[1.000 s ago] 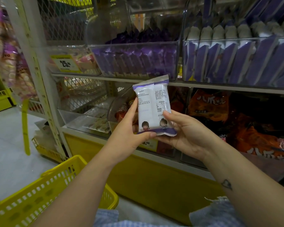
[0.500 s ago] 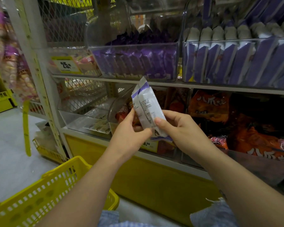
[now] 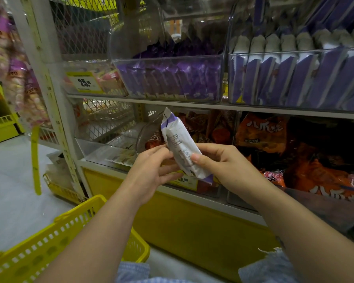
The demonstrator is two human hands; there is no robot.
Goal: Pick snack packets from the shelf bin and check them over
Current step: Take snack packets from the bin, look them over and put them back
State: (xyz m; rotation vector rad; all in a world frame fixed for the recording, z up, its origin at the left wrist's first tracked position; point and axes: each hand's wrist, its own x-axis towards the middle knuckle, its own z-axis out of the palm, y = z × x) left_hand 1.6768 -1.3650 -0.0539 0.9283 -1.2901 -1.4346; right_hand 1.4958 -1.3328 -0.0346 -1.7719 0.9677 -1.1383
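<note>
A white and purple snack packet is held up in front of the lower shelf, tilted with its top leaning left and its printed back showing. My right hand grips its lower right side, thumb across the print. My left hand touches its left edge with the fingertips. On the upper shelf stand a clear bin of dark purple packets and a clear bin of white and purple packets like the one held.
A yellow shopping basket sits at the lower left by my left forearm. Orange snack bags fill the lower shelf bins. A yellow price tag marks the left bin. Hanging bags are at the far left.
The packet has turned from facing me flat to edge-on and tilted left. Both hands have dropped slightly and shifted their hold along its lower half.
</note>
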